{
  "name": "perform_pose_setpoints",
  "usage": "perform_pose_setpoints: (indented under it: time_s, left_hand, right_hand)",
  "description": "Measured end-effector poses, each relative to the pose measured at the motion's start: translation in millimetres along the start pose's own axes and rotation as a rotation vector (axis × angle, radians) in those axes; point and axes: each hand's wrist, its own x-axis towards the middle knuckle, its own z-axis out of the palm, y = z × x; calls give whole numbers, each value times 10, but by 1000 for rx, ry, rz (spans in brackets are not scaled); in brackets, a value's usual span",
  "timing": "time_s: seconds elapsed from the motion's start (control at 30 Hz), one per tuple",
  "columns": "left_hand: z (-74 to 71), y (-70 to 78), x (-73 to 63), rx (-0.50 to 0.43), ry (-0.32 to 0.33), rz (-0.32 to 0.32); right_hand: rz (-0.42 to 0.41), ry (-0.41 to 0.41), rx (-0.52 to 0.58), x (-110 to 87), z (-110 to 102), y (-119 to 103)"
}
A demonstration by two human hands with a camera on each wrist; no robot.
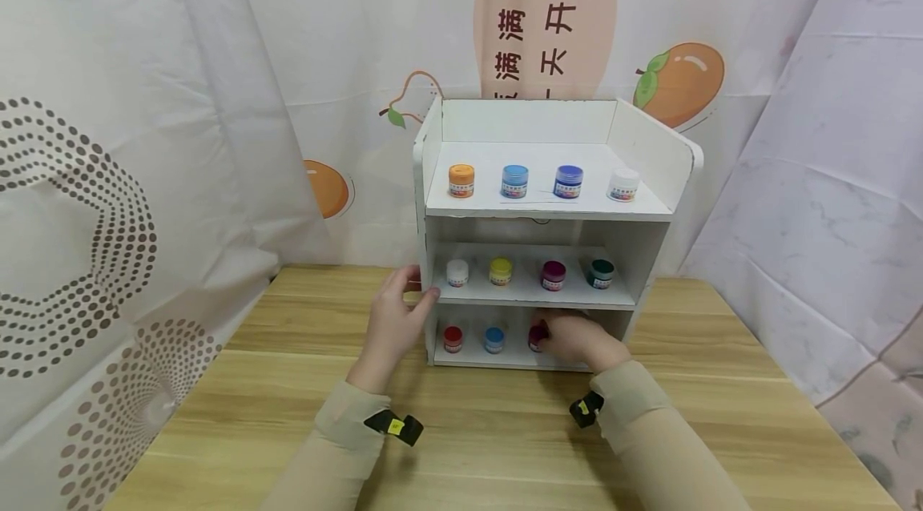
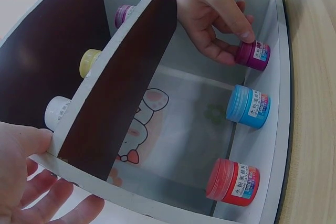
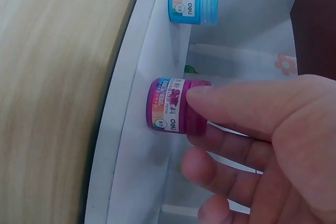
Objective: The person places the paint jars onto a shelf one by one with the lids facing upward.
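A white three-tier shelf (image 1: 530, 365) stands on the table, with small paint jars in rows on its tiers. On the bottom tier, my right hand (image 1: 577, 336) pinches the lid of a magenta paint jar (image 3: 168, 106) between thumb and fingers. The jar is upright, its base right at the tier's surface. To its left sit a light blue paint jar (image 2: 253, 106) and a red paint jar (image 2: 233, 182). My left hand (image 1: 392, 323) holds the shelf's left side panel, thumb on the front edge by the middle tier and fingers along the outside.
White, yellow, magenta and dark green jars (image 1: 601, 274) line the middle tier. The top tier holds orange, light blue, dark blue and white jars (image 1: 623, 184). A patterned curtain (image 1: 360, 134) hangs behind the wooden table (image 1: 461, 447).
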Motion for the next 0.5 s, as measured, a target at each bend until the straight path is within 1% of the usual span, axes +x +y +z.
perform_pose_setpoints:
  time_s: [0.23,0.5]
  left_hand:
    - [1,10,1,7,-2,4]
    - [-3,11,-1,4,-5,-2]
  right_hand:
    - [14,-11,6,1,0,12]
    - [10,-17,15,-5,-2,9]
